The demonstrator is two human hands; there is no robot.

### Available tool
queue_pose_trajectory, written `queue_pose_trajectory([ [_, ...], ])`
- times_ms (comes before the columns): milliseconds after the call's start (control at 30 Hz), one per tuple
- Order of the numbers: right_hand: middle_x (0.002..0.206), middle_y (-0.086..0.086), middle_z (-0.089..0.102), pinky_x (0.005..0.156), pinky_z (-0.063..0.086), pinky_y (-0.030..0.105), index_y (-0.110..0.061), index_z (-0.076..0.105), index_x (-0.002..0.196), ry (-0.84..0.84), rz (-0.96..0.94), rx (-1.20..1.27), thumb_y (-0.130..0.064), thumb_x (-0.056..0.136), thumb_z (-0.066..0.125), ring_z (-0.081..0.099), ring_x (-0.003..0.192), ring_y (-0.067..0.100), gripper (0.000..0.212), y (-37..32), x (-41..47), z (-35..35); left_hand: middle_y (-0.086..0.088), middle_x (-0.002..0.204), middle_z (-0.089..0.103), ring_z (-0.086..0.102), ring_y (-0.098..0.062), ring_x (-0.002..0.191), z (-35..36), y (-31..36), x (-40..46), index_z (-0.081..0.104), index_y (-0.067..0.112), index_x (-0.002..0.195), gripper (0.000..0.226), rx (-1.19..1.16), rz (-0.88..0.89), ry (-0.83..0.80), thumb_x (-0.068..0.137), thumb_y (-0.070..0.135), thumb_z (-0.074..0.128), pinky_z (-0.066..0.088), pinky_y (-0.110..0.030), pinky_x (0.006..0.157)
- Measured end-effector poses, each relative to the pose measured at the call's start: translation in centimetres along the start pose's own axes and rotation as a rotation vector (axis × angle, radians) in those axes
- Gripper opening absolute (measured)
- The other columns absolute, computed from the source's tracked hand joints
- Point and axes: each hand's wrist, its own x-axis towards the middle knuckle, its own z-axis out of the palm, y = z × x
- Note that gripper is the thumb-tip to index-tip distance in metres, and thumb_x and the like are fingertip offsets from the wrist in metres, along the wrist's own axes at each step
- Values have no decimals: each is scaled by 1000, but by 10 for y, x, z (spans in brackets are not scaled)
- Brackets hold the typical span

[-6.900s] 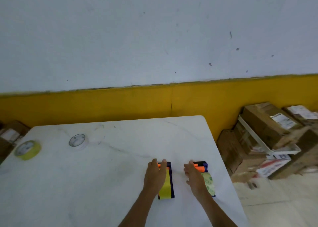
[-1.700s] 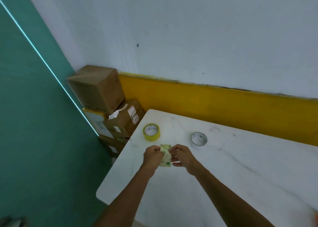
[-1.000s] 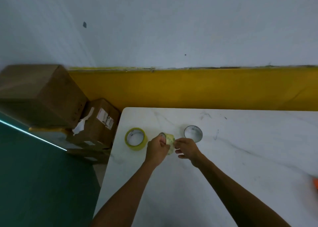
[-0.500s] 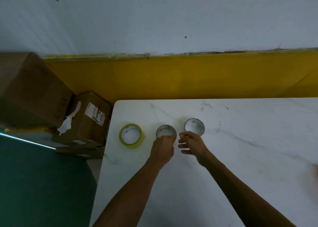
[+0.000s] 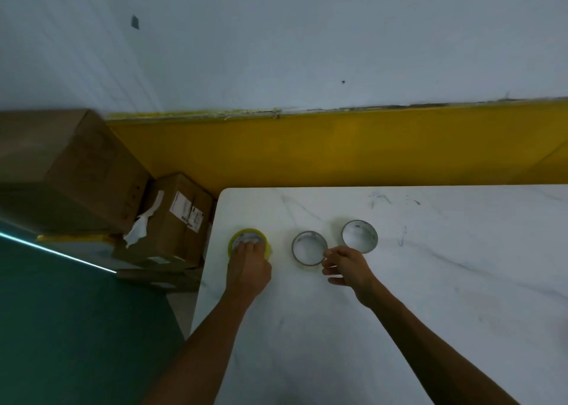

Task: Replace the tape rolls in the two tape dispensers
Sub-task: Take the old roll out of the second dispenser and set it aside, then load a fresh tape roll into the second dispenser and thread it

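Note:
A full yellow tape roll [image 5: 236, 239] lies flat near the left edge of the white marble table [image 5: 415, 306]. My left hand [image 5: 249, 268] is over it, fingers curled down onto its core and rim. To its right lies a nearly spent roll [image 5: 302, 263], a thin ring with a faint yellow rim. My right hand [image 5: 345, 264] is beside that ring, fingers apart, with the index fingertip touching the ring's right rim. A second empty-looking grey ring [image 5: 373, 242] lies further right. Neither tape dispenser is in view.
Stacked cardboard boxes [image 5: 181, 217] stand on the floor just left of the table's corner, with a larger box [image 5: 61, 171] behind them. A yellow-banded wall runs behind the table. A teal surface fills the lower left.
My left hand let go of the spent ring on the table and moved left onto the yellow roll. My right hand stayed beside the ring. The view shifted slightly.

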Motion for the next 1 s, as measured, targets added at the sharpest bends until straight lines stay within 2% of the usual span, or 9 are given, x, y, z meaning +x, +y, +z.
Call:
queue_pose_trajectory([
  [100, 94, 15, 66, 83, 56, 41, -8, 63, 101, 13, 23, -22, -19, 96, 50, 66, 85, 25, 18, 9, 0, -4, -20, 73, 69, 68, -37, 70, 21, -5, -4, 70, -1, 78, 29, -18, -55, -97, 52, 6, 82, 59, -39, 64],
  [200, 95, 15, 67, 83, 56, 40, -6, 62, 104, 31, 44, -41, -19, 96, 49, 66, 86, 26, 20, 18, -4, -7, -24, 86, 70, 67, -39, 80, 24, -3, -9, 68, -1, 94, 22, -109, -125, -142, 73, 0, 64, 59, -41, 68],
  [333, 95, 16, 67, 79, 56, 37, -7, 63, 101, 52, 45, -50, -18, 96, 49, 66, 87, 27, 18, 19, -10, -9, -18, 111, 67, 64, -33, 101, 8, 2, -13, 60, 6, 117, 33, -185, -202, -127, 85, 6, 53, 55, -38, 77],
  [467, 94, 15, 67, 78, 57, 37, -9, 63, 98, 38, -12, -55, -18, 95, 51, 67, 86, 27, 15, 4, -19, -1, -19, 121, 63, 61, -36, 109, -15, 8, -10, 52, 6, 131, 43, -377, -319, -88, 89, 12, 52, 52, -38, 83],
  [533, 93, 14, 67, 79, 57, 39, -10, 63, 98, 27, -59, -55, -17, 94, 53, 67, 84, 25, 13, -7, -24, 5, -25, 120, 62, 60, -40, 108, -33, 13, -7, 52, 5, 130, 44, -501, -321, -66, 88, 20, 52, 53, -42, 87],
  [633, 96, 12, 67, 78, 57, 38, -12, 62, 104, 17, -137, -74, -15, 92, 54, 66, 84, 22, 15, -27, -36, 17, -27, 115, 64, 62, -40, 104, -61, 23, -6, 50, 6, 136, 60, -643, -269, -54, 81, 32, 49, 54, -40, 85],
  [733, 104, 13, 65, 78, 57, 39, -15, 57, 119, 18, -199, -84, -17, 91, 57, 63, 89, 23, 28, -46, -46, 25, -18, 89, 67, 63, -32, 84, -84, 44, -9, 59, 5, 123, 42, -669, -158, -42, 86, 25, 51, 43, -28, 64],
  [833, 115, 12, 61, 79, 57, 39, -22, 49, 129, 39, -261, -93, -22, 92, 57, 62, 101, 27, 38, -66, -61, 23, -10, 80, 62, 57, -21, 72, -110, 69, -20, 64, 6, 114, 29, -729, -67, -46, 89, 18, 54, 38, -27, 58],
  [1000, 114, 11, 53, 76, 57, 33, -24, 48, 132, 104, -297, -99, -20, 95, 52, 59, 99, 24, 37, -85, -85, 3, -16, 96, 69, 65, -27, 87, -133, 108, -39, 64, 8, 109, 23, -744, 58, -76, 92, 21, 54, 55, -39, 75],
])
